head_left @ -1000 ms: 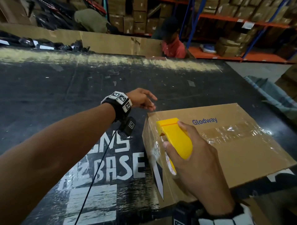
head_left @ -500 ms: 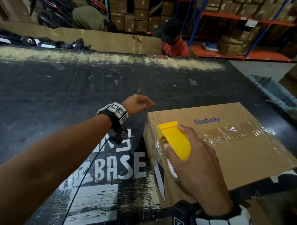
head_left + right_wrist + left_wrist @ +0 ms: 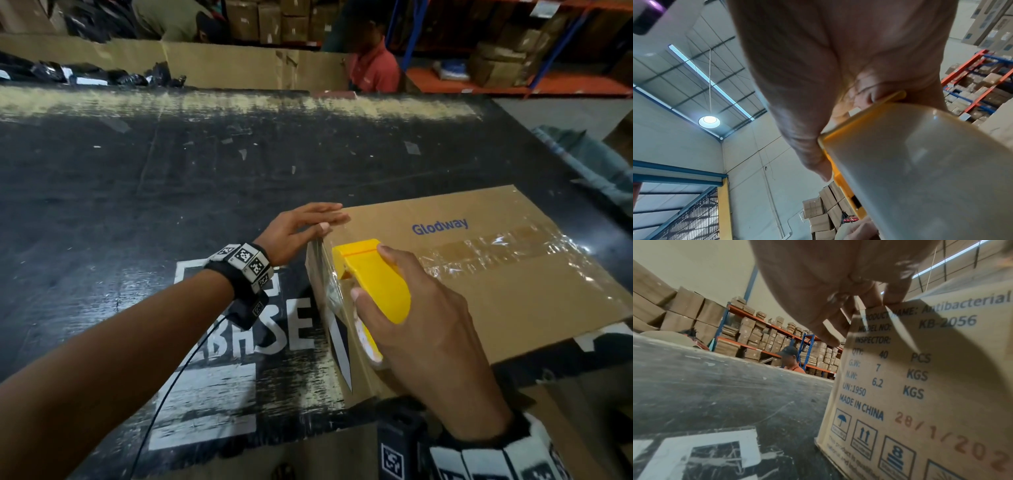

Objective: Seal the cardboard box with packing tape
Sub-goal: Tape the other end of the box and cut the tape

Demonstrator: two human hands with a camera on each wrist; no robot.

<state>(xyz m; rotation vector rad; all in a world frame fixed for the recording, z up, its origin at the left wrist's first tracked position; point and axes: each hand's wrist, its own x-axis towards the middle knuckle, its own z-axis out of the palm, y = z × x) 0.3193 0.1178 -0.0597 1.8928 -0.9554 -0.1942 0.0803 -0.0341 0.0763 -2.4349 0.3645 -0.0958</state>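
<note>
A brown cardboard box (image 3: 479,291) marked "Glodway" lies on the black table, with shiny clear tape across its top. My right hand (image 3: 421,329) grips a yellow tape dispenser (image 3: 373,277) at the box's near-left top edge; clear tape runs from it down the left side. The wrist view shows the tape roll (image 3: 931,170) in the yellow dispenser under my right hand (image 3: 818,81). My left hand (image 3: 305,226), fingers straight, rests on the box's far-left top corner. In the left wrist view, my left hand (image 3: 838,296) has its fingertips (image 3: 894,296) on the top edge of the printed box side (image 3: 920,386).
The black table (image 3: 137,205) with white lettering stretches left and away from the box. A cardboard wall (image 3: 205,65) lines its far edge. A person in a red shirt (image 3: 373,72) stands behind it. Shelves of cartons (image 3: 513,65) fill the back.
My left hand has moved right and nearer, from hovering over the table to touching the box's far-left corner. The right hand keeps the dispenser at the box's left edge.
</note>
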